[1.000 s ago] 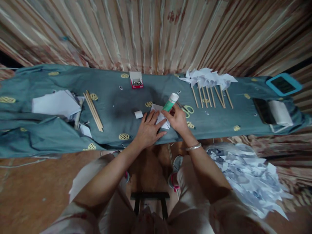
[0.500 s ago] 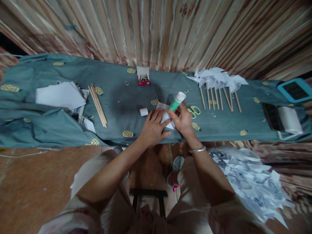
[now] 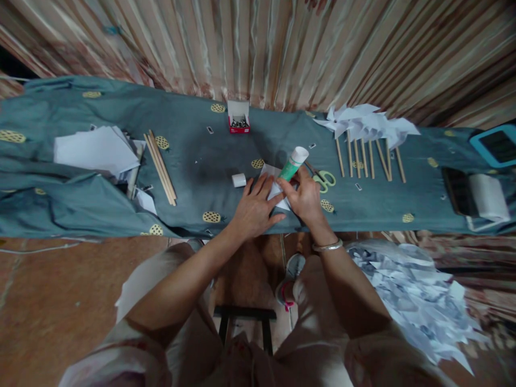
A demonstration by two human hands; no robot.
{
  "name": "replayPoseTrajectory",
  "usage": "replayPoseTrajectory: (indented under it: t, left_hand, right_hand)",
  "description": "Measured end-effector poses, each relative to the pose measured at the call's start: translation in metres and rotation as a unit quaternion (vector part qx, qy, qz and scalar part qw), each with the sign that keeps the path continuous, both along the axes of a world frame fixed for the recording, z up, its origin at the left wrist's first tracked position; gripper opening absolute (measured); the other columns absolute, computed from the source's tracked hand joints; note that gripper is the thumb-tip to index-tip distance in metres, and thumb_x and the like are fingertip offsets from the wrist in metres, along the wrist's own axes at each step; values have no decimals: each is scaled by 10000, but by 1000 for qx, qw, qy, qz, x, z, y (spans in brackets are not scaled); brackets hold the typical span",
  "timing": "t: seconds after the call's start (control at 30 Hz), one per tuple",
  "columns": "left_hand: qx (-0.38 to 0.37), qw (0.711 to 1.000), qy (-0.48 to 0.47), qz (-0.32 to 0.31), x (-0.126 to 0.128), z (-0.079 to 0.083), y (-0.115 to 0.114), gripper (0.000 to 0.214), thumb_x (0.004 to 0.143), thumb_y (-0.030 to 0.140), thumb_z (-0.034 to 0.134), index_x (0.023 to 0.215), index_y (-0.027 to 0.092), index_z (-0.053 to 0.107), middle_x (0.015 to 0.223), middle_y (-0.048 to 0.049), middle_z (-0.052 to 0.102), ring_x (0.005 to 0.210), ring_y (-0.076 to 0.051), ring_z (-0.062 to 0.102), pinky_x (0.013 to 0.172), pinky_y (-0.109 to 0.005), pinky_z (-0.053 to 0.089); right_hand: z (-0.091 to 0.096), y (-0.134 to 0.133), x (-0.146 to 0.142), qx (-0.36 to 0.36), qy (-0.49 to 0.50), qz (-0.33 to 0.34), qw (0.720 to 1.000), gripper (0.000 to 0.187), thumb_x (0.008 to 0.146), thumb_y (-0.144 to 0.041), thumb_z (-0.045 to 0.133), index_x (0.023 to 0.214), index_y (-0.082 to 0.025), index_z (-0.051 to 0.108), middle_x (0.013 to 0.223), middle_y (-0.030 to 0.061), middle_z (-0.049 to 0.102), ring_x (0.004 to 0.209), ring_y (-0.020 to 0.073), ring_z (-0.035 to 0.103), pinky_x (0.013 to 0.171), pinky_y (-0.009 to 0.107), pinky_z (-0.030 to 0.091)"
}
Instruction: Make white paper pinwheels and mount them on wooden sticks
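Observation:
In my right hand (image 3: pixel 305 196) is a green and white glue stick (image 3: pixel 293 164), tilted, its lower end down at a small piece of white paper (image 3: pixel 271 171). My left hand (image 3: pixel 256 207) lies flat with its fingers spread, pressing the paper's left side against the cloth. Part of the paper is hidden under both hands. The white glue cap (image 3: pixel 238 180) lies just left of my left fingertips. Right beside my right hand are scissors with light green handles (image 3: pixel 325 180).
Several paper pinwheels (image 3: pixel 365 122) on sticks lie at the back right. A red box of metal pieces (image 3: pixel 239 124) stands at the back. Loose sticks (image 3: pixel 160 169) and a paper stack (image 3: pixel 94 153) lie left; a phone (image 3: pixel 459 191) lies far right. Below right is a heap of folded paper (image 3: pixel 423 295).
The view has shifted slightly. Both hands keep nearly the same place on the paper, and the glue stick remains in my right hand at about the same tilt.

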State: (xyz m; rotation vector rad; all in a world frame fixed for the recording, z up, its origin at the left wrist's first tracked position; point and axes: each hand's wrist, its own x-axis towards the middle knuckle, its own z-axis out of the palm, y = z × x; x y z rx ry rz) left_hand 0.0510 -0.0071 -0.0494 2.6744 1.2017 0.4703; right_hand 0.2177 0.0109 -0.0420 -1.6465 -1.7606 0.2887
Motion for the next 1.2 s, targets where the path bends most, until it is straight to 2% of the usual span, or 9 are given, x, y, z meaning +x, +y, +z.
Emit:
replayPoseTrajectory:
  t: [0.97,1.2]
  left_hand:
    - [-6,1000,-8,-6,1,-1,0,581,857,557,613,1316,202,584,1521,-211,417,1441,-400,324,1143,-614,257]
    - [1,1000,-4,-3,1,0,0,578,853,570,611,1317,226,579,1517,-179,434,1437,-382,336,1137,-612,275]
  right_hand:
    - [2,-2,-2,0,-49,24,999,492,900,-676,443,999,-206,550,868,109,675,838,291,637,768,438,504]
    - [2,-2,-3,16,-63,30,997,487,907,-676,422,1001,-216,550,864,104,667,851,295,628,773,434,499]
